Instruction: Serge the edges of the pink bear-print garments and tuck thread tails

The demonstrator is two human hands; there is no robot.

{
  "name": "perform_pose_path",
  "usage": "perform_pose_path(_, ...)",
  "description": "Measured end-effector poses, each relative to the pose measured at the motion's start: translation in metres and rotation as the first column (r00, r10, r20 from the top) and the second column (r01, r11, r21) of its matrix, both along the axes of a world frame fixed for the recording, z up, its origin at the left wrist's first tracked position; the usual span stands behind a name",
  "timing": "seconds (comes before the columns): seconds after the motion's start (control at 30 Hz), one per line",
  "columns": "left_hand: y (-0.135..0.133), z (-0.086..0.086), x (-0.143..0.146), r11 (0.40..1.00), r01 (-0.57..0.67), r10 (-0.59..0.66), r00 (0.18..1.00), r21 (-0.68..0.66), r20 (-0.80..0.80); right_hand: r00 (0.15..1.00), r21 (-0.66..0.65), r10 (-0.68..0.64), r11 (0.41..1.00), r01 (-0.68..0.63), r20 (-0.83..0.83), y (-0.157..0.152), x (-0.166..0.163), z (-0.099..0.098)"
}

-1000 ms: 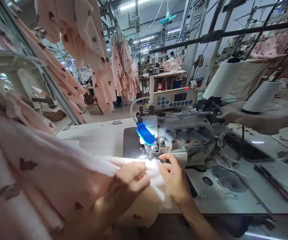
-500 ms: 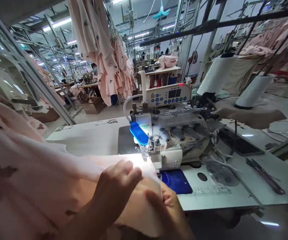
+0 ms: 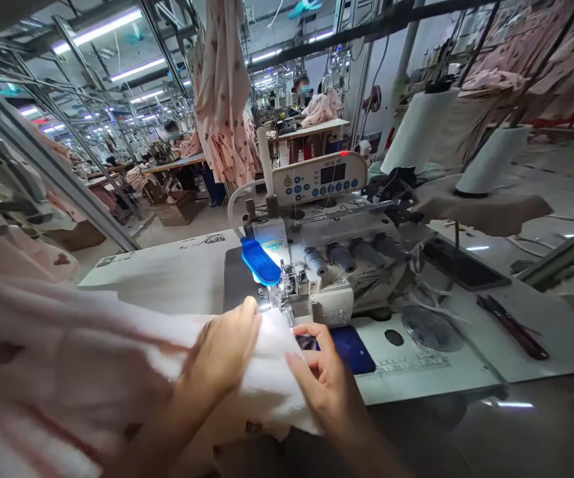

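Note:
Pale pink printed fabric [image 3: 92, 345] drapes from the left, across the table's front edge, up to an overlock sewing machine [image 3: 331, 299]. Its brightly lit edge lies at the presser foot [image 3: 283, 307], below a blue plastic guard [image 3: 261, 262]. My left hand [image 3: 224, 345] is closed on the fabric just left of the foot, fingertips bunched and slightly blurred. My right hand [image 3: 324, 368] has the fabric's right edge at its bent thumb and fingers, just in front of the foot. Fabric covers part of the machine bed.
A blue pad [image 3: 354, 350] lies on the white table [image 3: 426, 382] at the right. Beyond it are a clear round dish [image 3: 431, 327], thread snips [image 3: 513, 326] and a phone-like dark slab [image 3: 466, 263]. White thread cones [image 3: 419, 133] stand behind. Pink garments [image 3: 224, 99] hang ahead.
My right hand has come from beneath the fabric to its right edge near the foot. My left hand has shifted up towards the foot. The view has turned slightly.

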State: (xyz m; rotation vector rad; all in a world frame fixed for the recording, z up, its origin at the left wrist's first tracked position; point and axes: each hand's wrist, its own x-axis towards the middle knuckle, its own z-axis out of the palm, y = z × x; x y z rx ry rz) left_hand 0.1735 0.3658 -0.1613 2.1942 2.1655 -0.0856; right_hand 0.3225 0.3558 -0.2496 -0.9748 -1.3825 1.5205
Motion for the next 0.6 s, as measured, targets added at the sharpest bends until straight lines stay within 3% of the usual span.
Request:
perform_pose_path(0.1,-0.007,-0.002,-0.001,0.999,0.046,-0.046,0.999,-0.002,0.02,0.994,0.049,0.068,0.996,-0.072,0.081,-0.005,0.006,0.004)
perform_pose_path(0.27,-0.006,-0.01,0.002,0.995,0.069,-0.069,0.998,0.076,-0.005,0.978,0.146,0.037,0.987,-0.068,0.208,-0.001,0.011,0.011)
perform_pose_path(0.47,0.023,-0.007,0.006,0.982,0.094,-0.09,0.995,0.162,-0.031,0.994,0.049,-0.01,0.999,0.005,0.107,0.021,0.005,0.017)
perform_pose_path(0.57,0.018,-0.011,-0.001,0.969,0.103,-0.105,0.994,0.225,-0.005,0.997,0.041,-0.018,0.999,0.015,0.078,0.019,0.003,0.015)
perform_pose_path(0.6,0.01,-0.016,-0.003,0.941,0.166,-0.175,0.985,0.296,0.004,0.999,0.034,-0.014,0.999,0.012,0.051,0.014,0.004,0.012)
